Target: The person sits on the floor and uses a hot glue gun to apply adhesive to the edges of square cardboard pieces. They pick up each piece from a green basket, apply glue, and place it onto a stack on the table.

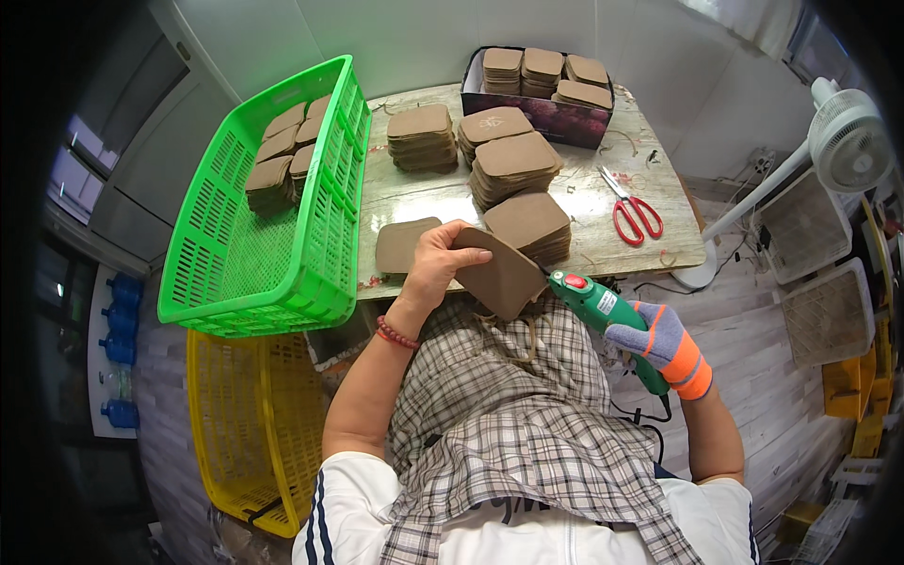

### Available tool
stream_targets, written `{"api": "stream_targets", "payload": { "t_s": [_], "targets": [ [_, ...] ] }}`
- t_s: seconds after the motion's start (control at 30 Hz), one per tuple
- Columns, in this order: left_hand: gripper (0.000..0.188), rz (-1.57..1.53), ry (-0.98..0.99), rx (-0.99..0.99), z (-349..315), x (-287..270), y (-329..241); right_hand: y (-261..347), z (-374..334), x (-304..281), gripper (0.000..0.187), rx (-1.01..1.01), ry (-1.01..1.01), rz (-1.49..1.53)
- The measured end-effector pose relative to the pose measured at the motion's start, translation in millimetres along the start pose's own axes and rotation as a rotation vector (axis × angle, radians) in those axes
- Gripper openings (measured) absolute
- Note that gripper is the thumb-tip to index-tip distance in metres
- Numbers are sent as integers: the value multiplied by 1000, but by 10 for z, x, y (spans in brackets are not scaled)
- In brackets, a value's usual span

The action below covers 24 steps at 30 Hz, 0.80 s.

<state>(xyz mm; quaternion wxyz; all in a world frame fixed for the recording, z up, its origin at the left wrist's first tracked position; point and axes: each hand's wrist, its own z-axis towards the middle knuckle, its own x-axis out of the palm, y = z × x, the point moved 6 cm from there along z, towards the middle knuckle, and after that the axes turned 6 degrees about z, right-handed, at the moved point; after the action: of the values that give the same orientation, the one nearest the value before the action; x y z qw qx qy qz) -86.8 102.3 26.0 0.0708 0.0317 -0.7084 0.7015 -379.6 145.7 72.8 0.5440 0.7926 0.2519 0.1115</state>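
My bare left hand [438,259] pinches a brown, flat, round-cornered pad [502,276] by its upper left edge, thumb on top, and tilts it over the table's near edge. My right hand [664,344], in a grey and orange glove, is wrapped around a green corded power tool [598,303] with a red switch. The tool's front end is at the pad's right corner; whether they touch I cannot tell. Just behind the pad stands a stack of similar brown pads [529,221]. Another brown pad [397,247] lies flat left of my left hand.
On the table [414,198] are more pad stacks [516,160] and red-handled scissors [636,212]. A dark box [537,108] of pads stands at the back. The green basket [325,226] at left holds stacks too. A yellow crate [235,414] sits below; a white fan [843,141] stands right.
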Motion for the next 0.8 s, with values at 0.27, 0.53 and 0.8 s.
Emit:
{"api": "stream_targets", "payload": {
  "t_s": [0.27,0.53,0.8],
  "targets": [
    [18,19,156,-85,-49,179,19,-47,70,98,34,9,1,0],
    [25,107,314,-189,-112,345,57,58,193,253,33,-37,55,25],
    [33,113,6,-92,-192,-163,72,55,338,388,28,-49,32,66]
  ]
}}
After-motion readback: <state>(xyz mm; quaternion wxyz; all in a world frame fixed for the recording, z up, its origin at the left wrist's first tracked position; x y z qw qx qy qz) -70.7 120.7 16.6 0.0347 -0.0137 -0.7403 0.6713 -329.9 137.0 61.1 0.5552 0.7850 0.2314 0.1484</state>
